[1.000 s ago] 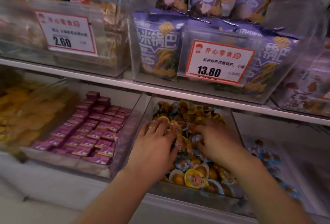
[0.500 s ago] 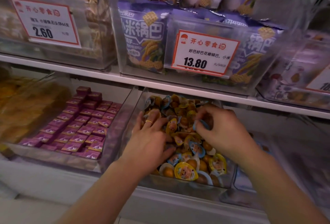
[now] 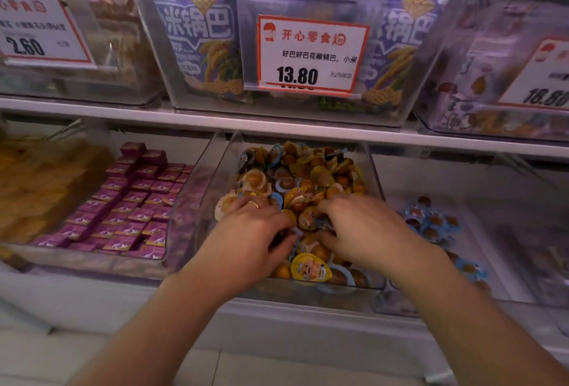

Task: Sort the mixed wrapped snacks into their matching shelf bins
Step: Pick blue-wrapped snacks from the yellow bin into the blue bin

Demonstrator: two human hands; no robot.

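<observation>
Both hands are down in the clear middle bin (image 3: 374, 200) on the lower shelf, which is heaped with small round jelly cups (image 3: 308, 176) with yellow and blue lids. The left hand (image 3: 246, 237), a ring on one finger, lies palm down on the pile near the bin's left wall, fingers curled into the cups; whether it actually grips one I cannot tell. The right hand (image 3: 363, 228) lies just beside it to the right, fingers bent down among the cups, and its hold is hidden too. A yellow-lidded cup (image 3: 311, 268) sits at the near edge between the wrists. In the bin to the left, purple wrapped squares (image 3: 129, 210) lie in tidy rows. To the right, a sparser bin holds blue-lidded cups (image 3: 431, 222). On the upper shelf, purple snack bags (image 3: 200, 37) stand behind a price tag (image 3: 311, 53) reading 13.80.
</observation>
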